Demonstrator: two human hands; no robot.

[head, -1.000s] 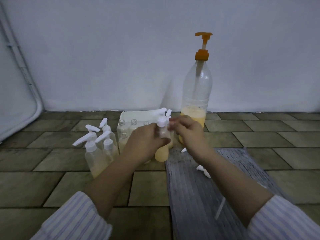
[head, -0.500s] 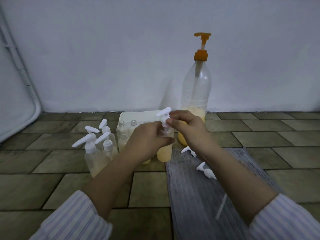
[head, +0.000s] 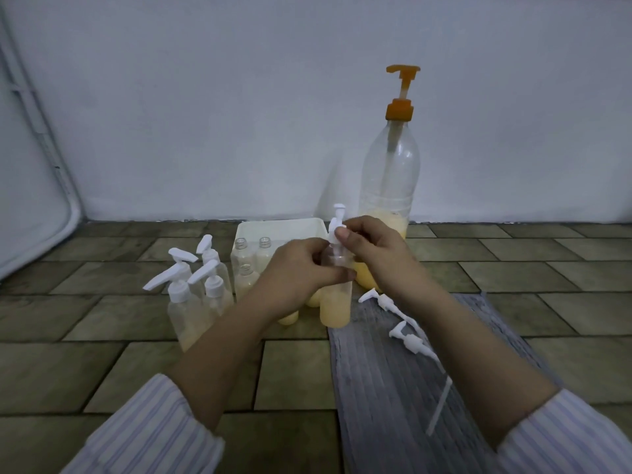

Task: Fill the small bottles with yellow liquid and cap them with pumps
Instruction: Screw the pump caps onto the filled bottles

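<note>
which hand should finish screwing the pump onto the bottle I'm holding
The right hand: its fingers already pinch the white pump at the neck, while the left hand grips the small bottle to steady it.

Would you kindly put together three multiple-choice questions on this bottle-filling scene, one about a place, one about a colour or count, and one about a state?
1. Where do the loose white pumps lie?
A. On the grey mat
B. Inside the white tray
C. On top of the big bottle

2. What colour is the pump on the big bottle?
A. White
B. Orange
C. Blue

3. What is the state of the small bottle in the hands?
A. Empty and lying down
B. Partly filled with yellow liquid, upright, with a white pump at its neck
C. Full to the brim with no pump

Answers: 1 A, two pumps rest on the grey mat by the right hand. 2 B, the orange pump tops it. 3 B, the left hand grips the body while the right pinches the white pump.
</note>
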